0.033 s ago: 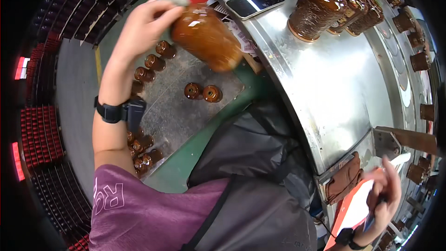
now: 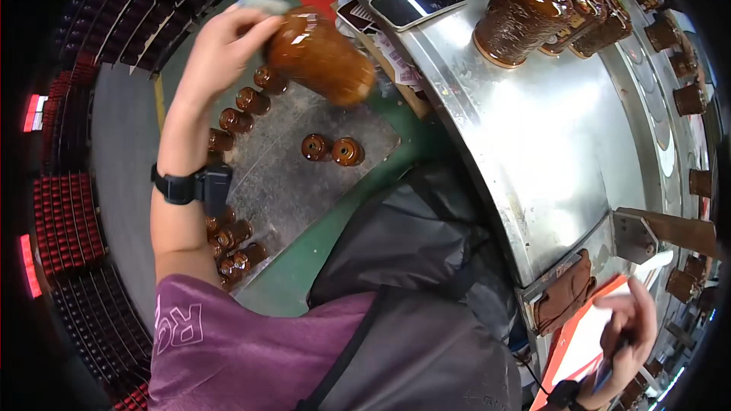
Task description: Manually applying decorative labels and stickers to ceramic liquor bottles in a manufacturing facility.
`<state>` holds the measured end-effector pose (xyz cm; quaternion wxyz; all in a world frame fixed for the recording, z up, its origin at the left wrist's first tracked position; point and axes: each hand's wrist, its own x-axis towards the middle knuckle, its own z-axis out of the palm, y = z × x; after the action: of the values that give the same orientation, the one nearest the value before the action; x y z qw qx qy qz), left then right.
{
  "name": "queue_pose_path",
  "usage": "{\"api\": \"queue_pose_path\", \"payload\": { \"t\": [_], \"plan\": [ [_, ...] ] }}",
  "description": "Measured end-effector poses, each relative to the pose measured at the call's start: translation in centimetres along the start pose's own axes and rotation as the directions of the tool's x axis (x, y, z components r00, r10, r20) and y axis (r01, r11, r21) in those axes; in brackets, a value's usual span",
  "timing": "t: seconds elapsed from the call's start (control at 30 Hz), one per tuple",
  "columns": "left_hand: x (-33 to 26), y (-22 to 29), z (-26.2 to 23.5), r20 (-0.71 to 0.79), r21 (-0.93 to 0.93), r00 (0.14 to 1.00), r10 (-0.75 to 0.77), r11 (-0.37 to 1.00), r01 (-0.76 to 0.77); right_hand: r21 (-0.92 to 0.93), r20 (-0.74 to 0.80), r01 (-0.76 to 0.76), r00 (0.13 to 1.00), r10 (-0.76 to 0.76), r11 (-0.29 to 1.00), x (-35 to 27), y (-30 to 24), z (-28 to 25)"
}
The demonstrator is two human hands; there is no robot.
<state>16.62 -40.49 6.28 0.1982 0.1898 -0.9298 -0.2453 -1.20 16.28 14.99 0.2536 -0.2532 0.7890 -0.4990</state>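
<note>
Your left hand is gripping a brown jar near one end, with the thumb along its near side and a pale piece, too unclear to identify, by the fingers. The jar hangs tilted in the air, its free end pointing toward the left edge of the metal table but apart from it. That glossy surface looks slippery, so press firmly with thumb and fingers and mind the free end, which could knock the table edge if it swings wide.

Below, two small jars stand near the right corner of the grey board, and a row of jars lines its upper left edge. Hold the jar high enough to clear them all, and turn it slowly, since it is blurred here.

Your right hand is partly curled over the white sheet near the table's lower end; I cannot tell whether it grips the slim bluish thing beside the palm. Steady that hand while the left bears the weight.
</note>
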Motion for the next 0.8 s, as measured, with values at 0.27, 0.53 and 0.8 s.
{"api": "queue_pose_path", "payload": {
  "t": [0.27, 0.53, 0.8],
  "plan": [
    [-3.9, -13.9, 1.2, -0.016, 0.281, 0.933, -0.36, 0.894, 0.35, -0.213, -0.284, 0.009, 0.956, -0.071, 0.977, -2.9, -3.8, 2.4],
    [-7.8, -24.9, 19.3, 0.173, 0.444, 0.874, -0.454, 0.828, 0.342, -0.141, -0.235, -0.165, 0.963, 0.129, 0.976, -2.4, -4.6, 1.4],
    [-9.8, -27.2, 31.9, 0.301, 0.479, 0.682, -0.667, 0.724, 0.497, 0.104, -0.703, -0.673, 0.471, 0.533, 0.732, -4.9, -3.5, 0.0]
  ]
}}
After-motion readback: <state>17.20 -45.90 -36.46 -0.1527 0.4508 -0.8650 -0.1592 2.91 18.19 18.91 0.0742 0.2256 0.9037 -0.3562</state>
